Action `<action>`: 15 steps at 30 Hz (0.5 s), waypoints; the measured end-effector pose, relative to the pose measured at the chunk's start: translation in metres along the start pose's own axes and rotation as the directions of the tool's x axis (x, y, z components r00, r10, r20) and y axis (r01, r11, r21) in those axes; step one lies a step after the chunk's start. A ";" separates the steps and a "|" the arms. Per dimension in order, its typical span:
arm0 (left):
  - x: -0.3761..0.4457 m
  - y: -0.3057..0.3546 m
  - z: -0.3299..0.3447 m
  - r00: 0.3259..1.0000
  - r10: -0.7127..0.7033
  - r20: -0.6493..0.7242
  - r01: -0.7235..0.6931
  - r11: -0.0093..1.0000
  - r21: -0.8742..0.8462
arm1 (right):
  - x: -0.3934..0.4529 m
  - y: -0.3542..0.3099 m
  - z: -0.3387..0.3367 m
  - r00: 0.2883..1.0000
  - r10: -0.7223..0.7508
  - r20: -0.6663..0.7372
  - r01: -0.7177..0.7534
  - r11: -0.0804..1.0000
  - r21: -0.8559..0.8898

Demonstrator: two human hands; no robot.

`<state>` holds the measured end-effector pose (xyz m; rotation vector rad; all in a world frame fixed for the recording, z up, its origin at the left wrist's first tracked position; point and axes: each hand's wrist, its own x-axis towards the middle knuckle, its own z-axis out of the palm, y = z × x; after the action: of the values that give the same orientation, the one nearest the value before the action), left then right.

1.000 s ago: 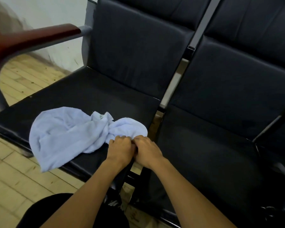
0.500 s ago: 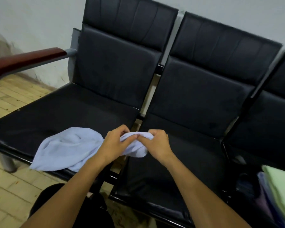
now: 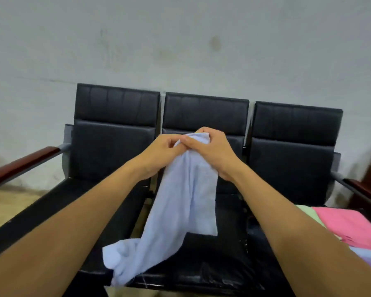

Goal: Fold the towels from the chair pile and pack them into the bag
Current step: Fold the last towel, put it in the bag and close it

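Head view. Both hands are raised in front of the middle seat of a three-seat black bench. The left hand and the right hand meet at the top edge of a pale blue towel, each pinching the cloth between thumb and fingers, with the fingertips almost touching. The towel hangs bunched in a narrow column; its lower end trails onto the near edge of the seat, left of centre. On the right seat lies a stack of folded towels, pink over green over pale blue. No bag is in view.

Likely faults from here: because the two grips sit so close together, the towel may stay bunched instead of opening flat, giving a crooked fold; the true corners are hidden in the folds, so either hand may be holding mid-edge. The trailing end could drag off the seat toward the floor.

No brand, label or legible writing is visible.
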<state>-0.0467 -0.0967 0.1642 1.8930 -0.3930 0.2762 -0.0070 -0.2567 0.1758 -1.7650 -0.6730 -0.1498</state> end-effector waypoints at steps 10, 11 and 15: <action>-0.004 0.184 -0.008 0.957 0.210 -0.201 -0.206 0.978 0.042 | -0.052 -0.103 -0.098 0.948 0.214 0.236 -0.047 0.826 -0.561; -0.003 0.198 -0.011 0.960 0.200 -0.195 -0.196 0.980 0.041 | -0.051 -0.109 -0.104 0.968 0.171 0.184 -0.046 0.842 -0.538; -0.004 0.237 -0.015 0.971 0.059 -0.230 -0.099 0.981 -0.166 | -0.052 -0.146 -0.120 0.998 -0.036 -0.053 0.013 0.923 -0.385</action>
<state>-0.1451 -0.1578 0.3718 1.6537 -0.3292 0.4880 -0.0955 -0.3641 0.3138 -2.1197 -0.6540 -0.3722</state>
